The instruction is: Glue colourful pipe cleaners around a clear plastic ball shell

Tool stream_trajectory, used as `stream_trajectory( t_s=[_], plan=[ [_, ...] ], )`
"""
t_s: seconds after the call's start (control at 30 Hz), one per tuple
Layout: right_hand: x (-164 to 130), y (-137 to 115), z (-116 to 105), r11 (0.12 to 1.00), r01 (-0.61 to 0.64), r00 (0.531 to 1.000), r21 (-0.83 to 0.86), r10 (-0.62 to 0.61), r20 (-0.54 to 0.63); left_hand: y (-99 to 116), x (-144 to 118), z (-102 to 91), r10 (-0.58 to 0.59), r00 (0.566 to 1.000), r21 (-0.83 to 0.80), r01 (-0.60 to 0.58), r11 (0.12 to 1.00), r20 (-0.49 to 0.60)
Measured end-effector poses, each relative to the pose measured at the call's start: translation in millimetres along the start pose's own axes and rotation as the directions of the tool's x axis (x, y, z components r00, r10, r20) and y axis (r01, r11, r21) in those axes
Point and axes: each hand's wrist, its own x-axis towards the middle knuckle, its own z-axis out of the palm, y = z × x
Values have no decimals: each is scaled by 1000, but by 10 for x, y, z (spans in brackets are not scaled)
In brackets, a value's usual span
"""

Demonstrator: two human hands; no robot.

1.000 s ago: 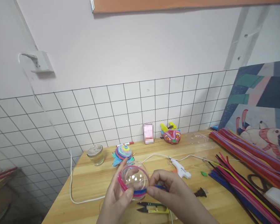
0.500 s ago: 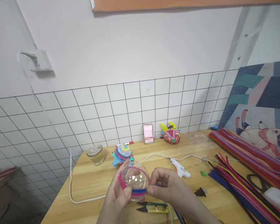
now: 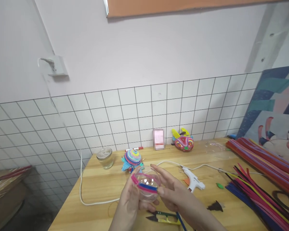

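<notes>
Both hands hold a clear plastic ball [image 3: 149, 196] above the near part of the table. A pink pipe cleaner [image 3: 135, 180] rings the ball, and a short blue pipe cleaner strip [image 3: 145, 186] lies along its front beside the pink. My left hand [image 3: 129, 196] is wrapped round the ball's left side and underneath it. The fingers of my right hand [image 3: 174, 190] are closed on its right side, the thumb at the strip's right end. A blue pipe cleaner [image 3: 181, 221] runs down below the right hand. Yellow-green thread snips [image 3: 164, 218] lie just beneath the hands.
Behind the hands sit a coiled turtle-like craft [image 3: 133, 158], a glass jar [image 3: 105, 158] and a colourful animal-face craft [image 3: 183, 142]. To the right are a white glue gun [image 3: 194, 179], a black plug [image 3: 215, 206], bundled pipe cleaners [image 3: 250, 195] and a green leaf-shaped piece [image 3: 220, 185]. A white cord [image 3: 98, 203] crosses the table.
My right hand has gone from pinching the blue strip's end to spreading round the ball's right side. The ball has tilted, its bands now sloping down to the right. The view has shifted left.
</notes>
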Motion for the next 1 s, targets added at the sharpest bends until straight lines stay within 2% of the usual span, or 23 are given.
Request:
stream_trajectory(
  t_s=[0.13, 0.43, 0.57, 0.77, 1.0],
  plan=[
    [9, 36, 32, 1000, -17, 1000, 13, 17, 8, 47, -28, 29, -1, 1000, -7, 1, 1000, -16],
    [34, 114, 62, 1000, -4, 998, -8, 3, -65, 148, -111, 113, -44, 995, -4, 44, 999, -91],
    [52, 168, 88, 997, 76, 997, 7, -76, -30, 133, -111, 114, -56, 991, -23, 54, 998, -125],
    [30, 280, 189, 983, 183, 982, -12, -183, -42, 155, -96, 113, -45, 994, -18, 43, 999, -99],
    [46, 413, 235, 979, 195, 970, -57, -201, -137, 159, -77, 100, -78, 994, -58, 74, 996, -76]
  ],
)
